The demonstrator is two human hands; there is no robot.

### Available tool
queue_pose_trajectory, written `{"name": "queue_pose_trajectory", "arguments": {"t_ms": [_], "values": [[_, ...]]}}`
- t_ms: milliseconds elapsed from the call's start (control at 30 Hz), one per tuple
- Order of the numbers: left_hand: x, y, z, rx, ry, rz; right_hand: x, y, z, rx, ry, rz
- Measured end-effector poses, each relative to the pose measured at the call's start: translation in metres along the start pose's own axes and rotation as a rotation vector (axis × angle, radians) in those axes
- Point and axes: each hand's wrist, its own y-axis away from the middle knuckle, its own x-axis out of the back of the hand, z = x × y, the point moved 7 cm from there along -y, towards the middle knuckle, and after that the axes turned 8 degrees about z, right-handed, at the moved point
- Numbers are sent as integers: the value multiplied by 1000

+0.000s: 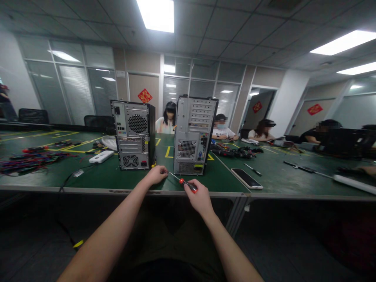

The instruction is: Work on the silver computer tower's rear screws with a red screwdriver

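My right hand (200,197) is closed around the red and black handle of a screwdriver (182,181), whose thin shaft points up and left. At the shaft's tip, the fingers of my left hand (157,175) are pinched together; what they hold, if anything, is too small to make out. Just beyond my hands two computer towers stand upright on the green table, their back panels facing me. The left computer tower (133,135) is black-edged with two round vents. The right computer tower (194,135) is taller, with a column of slot covers.
A white power strip (101,156) and bundled coloured wires (35,161) lie on the left. To the right are a phone (246,178), a small pen-like tool (253,169) and black cables (237,151). Several people sit across the green table (219,184).
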Motion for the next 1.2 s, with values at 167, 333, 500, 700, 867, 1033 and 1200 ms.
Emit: {"name": "queue_pose_trajectory", "arguments": {"t_ms": [167,333,500,700,867,1033,1200], "values": [[7,-6,-5,15,-49,68,2,1,1,0,0,3],[16,0,0,30,7,133,3,1,4,2,5,4],[16,12,17,-71,86,88,1,0,4,2,8,3],[16,11,16,-56,122,75,1,1,2,1,14,-8],[18,10,14,-52,152,100,4,0,1,-1,19,-4],[20,9,10,-36,188,116,6,-1,1,8,17,-11],[21,8,9,-40,235,112,5,-2,1,12,10,-23]]}}
